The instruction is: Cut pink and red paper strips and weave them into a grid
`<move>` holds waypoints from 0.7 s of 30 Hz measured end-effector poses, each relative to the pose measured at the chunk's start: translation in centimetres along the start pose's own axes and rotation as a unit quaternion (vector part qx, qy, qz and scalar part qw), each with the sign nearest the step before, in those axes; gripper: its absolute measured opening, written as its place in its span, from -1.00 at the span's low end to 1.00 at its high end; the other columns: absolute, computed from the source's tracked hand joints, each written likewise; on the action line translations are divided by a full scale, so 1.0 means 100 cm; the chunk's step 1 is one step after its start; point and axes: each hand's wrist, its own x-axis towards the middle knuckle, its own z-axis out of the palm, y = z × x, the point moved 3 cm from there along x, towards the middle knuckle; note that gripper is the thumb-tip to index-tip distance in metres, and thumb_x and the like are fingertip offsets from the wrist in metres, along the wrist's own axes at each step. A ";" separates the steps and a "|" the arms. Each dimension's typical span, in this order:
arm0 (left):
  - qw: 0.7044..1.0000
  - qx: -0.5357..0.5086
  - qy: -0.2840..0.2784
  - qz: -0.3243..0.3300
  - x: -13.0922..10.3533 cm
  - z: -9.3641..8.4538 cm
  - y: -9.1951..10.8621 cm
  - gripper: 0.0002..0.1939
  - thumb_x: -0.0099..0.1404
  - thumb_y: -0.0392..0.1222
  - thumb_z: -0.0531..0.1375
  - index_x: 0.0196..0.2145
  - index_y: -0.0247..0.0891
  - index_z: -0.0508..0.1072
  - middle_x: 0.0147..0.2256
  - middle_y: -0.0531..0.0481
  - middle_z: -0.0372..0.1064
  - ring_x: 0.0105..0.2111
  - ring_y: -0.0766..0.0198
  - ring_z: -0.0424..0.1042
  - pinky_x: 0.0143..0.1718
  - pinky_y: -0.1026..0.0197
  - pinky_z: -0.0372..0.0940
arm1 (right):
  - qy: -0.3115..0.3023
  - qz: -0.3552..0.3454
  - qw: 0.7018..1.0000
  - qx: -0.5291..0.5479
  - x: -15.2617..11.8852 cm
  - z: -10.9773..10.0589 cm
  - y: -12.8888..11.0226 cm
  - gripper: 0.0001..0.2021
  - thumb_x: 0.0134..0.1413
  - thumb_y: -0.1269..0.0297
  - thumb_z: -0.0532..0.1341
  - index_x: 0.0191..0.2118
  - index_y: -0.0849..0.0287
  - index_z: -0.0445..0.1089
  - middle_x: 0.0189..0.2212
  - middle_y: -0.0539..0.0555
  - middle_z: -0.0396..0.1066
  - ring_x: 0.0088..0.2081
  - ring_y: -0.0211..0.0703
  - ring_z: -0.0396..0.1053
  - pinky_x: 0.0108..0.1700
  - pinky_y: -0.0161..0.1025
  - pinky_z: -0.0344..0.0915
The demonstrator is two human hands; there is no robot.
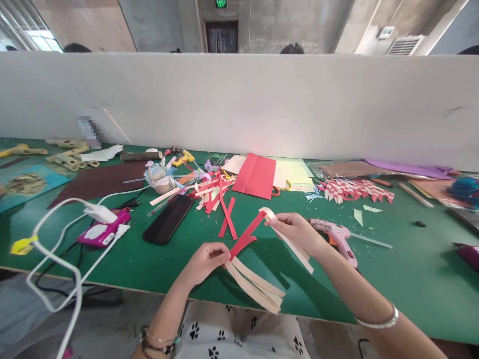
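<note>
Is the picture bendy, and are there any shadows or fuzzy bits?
Head view: walls lean outward near the top corners, maybe a wide lens; soft dark shadows under the right hand on the green table; window washed out; blocky squares hide something back left.

- tabletop [149, 264]: green
- paper strips [258, 286], lower centre: red, cream
- woven paper [354, 190], right: red-and-cream check
- power strip [98, 234], left: magenta
- cloth [239, 331], bottom centre: white, black paw prints

Left hand [209, 259]: pinching | Right hand [295, 232]: pinching, raised | Fingers: partly hidden
</note>
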 end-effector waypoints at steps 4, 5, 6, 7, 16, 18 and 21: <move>1.000 0.008 0.000 -0.001 0.001 0.000 0.001 -0.70 0.13 -0.02 0.16 -0.58 -0.31 0.35 -0.60 0.08 0.25 -0.53 0.35 0.25 -0.43 0.34 0.14 | -0.006 -0.018 0.999 -0.044 0.001 0.001 0.001 -0.59 -0.07 -0.06 0.12 -0.40 0.24 0.44 -0.68 -0.10 -0.02 -0.59 -0.38 -0.12 -0.56 -0.35 -0.18; 1.000 0.011 0.001 -0.001 0.001 -0.001 0.001 -0.70 0.13 -0.02 0.15 -0.58 -0.31 0.35 -0.60 0.08 0.25 -0.53 0.35 0.25 -0.43 0.34 0.15 | -0.012 -0.022 0.998 -0.053 0.002 0.001 0.002 -0.59 -0.06 -0.06 0.11 -0.40 0.24 0.44 -0.68 -0.10 -0.02 -0.59 -0.38 -0.12 -0.57 -0.35 -0.18; 1.000 0.014 0.001 -0.001 0.002 -0.001 0.002 -0.70 0.13 -0.02 0.15 -0.58 -0.31 0.35 -0.60 0.07 0.26 -0.53 0.35 0.25 -0.44 0.34 0.15 | -0.021 -0.026 0.998 -0.061 0.003 0.002 0.003 -0.59 -0.06 -0.06 0.11 -0.39 0.24 0.44 -0.67 -0.09 -0.02 -0.59 -0.37 -0.11 -0.57 -0.35 -0.18; 1.000 0.017 0.003 -0.002 0.003 -0.001 0.002 -0.70 0.13 -0.02 0.15 -0.57 -0.31 0.35 -0.59 0.07 0.26 -0.53 0.35 0.26 -0.44 0.33 0.16 | -0.031 -0.029 0.997 -0.066 0.003 0.004 0.005 -0.59 -0.05 -0.06 0.10 -0.39 0.24 0.44 -0.67 -0.08 -0.02 -0.59 -0.37 -0.11 -0.57 -0.35 -0.19; 0.998 0.060 0.022 -0.011 0.016 0.001 0.011 -0.72 0.13 -0.01 0.13 -0.52 -0.31 0.37 -0.61 0.10 0.22 -0.61 0.38 0.26 -0.55 0.36 0.14 | -0.087 -0.064 0.990 -0.091 0.002 0.021 0.006 -0.63 0.00 -0.01 0.07 -0.48 0.22 0.38 -0.65 -0.08 0.01 -0.58 -0.36 -0.11 -0.56 -0.34 -0.17; 0.997 0.068 0.023 -0.005 0.019 0.003 0.015 -0.72 0.13 -0.01 0.13 -0.51 -0.31 0.37 -0.61 0.09 0.23 -0.60 0.37 0.28 -0.53 0.35 0.16 | -0.094 -0.073 0.987 -0.104 0.001 0.025 0.006 -0.65 0.01 0.02 0.07 -0.54 0.20 0.33 -0.66 -0.09 -0.01 -0.58 -0.36 -0.12 -0.55 -0.33 -0.17; 0.996 0.084 0.023 0.001 0.022 0.007 0.021 -0.73 0.15 -0.03 0.13 -0.51 -0.31 0.37 -0.61 0.09 0.24 -0.58 0.36 0.29 -0.51 0.35 0.17 | -0.100 -0.079 0.983 -0.132 0.001 0.028 0.007 -0.66 0.03 0.06 0.06 -0.60 0.20 0.25 -0.66 -0.10 -0.08 -0.57 -0.36 -0.16 -0.55 -0.33 -0.19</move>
